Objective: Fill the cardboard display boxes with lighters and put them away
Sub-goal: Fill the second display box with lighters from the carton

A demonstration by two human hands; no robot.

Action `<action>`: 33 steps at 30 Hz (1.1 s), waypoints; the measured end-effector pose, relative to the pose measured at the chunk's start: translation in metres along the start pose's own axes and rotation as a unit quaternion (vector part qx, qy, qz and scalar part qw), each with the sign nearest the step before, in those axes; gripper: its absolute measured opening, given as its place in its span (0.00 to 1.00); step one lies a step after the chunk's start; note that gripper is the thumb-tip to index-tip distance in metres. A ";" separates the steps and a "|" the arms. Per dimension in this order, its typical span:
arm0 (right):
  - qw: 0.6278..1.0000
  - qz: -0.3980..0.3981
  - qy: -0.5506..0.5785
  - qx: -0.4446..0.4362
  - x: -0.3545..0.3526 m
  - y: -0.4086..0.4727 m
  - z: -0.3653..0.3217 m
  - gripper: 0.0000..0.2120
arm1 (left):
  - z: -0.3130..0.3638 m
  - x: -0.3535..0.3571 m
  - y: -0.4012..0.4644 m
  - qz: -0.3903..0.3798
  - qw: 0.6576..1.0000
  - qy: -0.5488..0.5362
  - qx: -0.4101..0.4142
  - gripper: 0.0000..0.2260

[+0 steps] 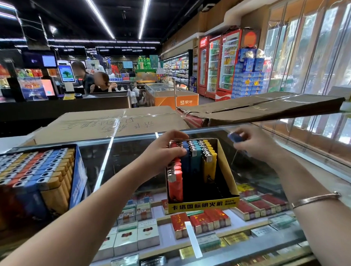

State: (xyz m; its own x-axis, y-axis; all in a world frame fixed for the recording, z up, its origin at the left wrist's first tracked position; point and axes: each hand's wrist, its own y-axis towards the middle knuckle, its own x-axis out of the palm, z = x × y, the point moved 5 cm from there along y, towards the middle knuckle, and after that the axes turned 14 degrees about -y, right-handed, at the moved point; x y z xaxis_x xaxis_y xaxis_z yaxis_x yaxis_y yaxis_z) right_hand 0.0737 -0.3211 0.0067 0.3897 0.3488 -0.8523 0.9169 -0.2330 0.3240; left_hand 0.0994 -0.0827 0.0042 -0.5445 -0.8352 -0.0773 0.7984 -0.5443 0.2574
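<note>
nearest, on the glass tabletop (253, 169) close to its near edge, the cardboard display box (202, 205) is sitting with its yellow printed lip facing the person, its long axis running from that lip away toward the far edge. the lighters (194, 160) inside are standing upright, metal heads up, in rows along that axis — red, dark blue, light blue, yellow — and the right side of the box is still showing bare.

the left hand (164, 151) is resting over the red and dark blue rows, fingers curled down onto their tops. just right of the box's far corner, the right hand (250, 143) is pinching a blue lighter (235, 138), blurred, so i cannot tell which way it points.

judging from the gap, the loose rows could topple sideways if the left hand eases off, and a lighter dropped in crooked could jam.

farther left, a full blue box of lighters (50, 172) is sitting by the tabletop's left edge.
</note>
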 end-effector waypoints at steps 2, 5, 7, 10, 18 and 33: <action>0.986 0.048 0.153 -0.039 -0.017 -0.006 -0.020 0.11 | -0.003 -0.001 0.001 -0.005 1.000 -0.003 -0.010 0.14; 0.941 0.017 0.321 -0.111 -0.027 -0.018 -0.052 0.18 | -0.007 -0.005 0.000 -0.016 0.999 -0.006 -0.035 0.18; 0.913 -0.018 0.380 -0.148 -0.025 -0.025 -0.070 0.17 | -0.009 -0.008 0.000 -0.018 0.999 0.001 -0.041 0.19; 0.892 -0.023 0.404 -0.200 -0.020 -0.033 -0.090 0.09 | -0.014 -0.009 0.001 -0.029 0.998 -0.007 -0.062 0.23; 0.910 0.004 0.338 -0.241 -0.010 -0.042 -0.106 0.09 | -0.023 -0.010 0.002 -0.059 0.993 -0.037 -0.096 0.25; 0.947 0.067 -0.003 -0.314 0.007 -0.057 -0.125 0.15 | -0.025 -0.011 0.004 -0.068 0.993 -0.041 -0.084 0.22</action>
State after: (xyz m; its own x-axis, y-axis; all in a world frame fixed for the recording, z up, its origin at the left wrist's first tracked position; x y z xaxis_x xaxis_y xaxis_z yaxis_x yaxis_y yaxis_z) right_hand 0.0348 -0.1921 0.0329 0.5068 0.3487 -0.7884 0.7307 0.3114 0.6075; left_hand 0.1150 -0.0773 -0.0185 -0.6630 -0.7483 -0.0207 0.7445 -0.6621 0.0856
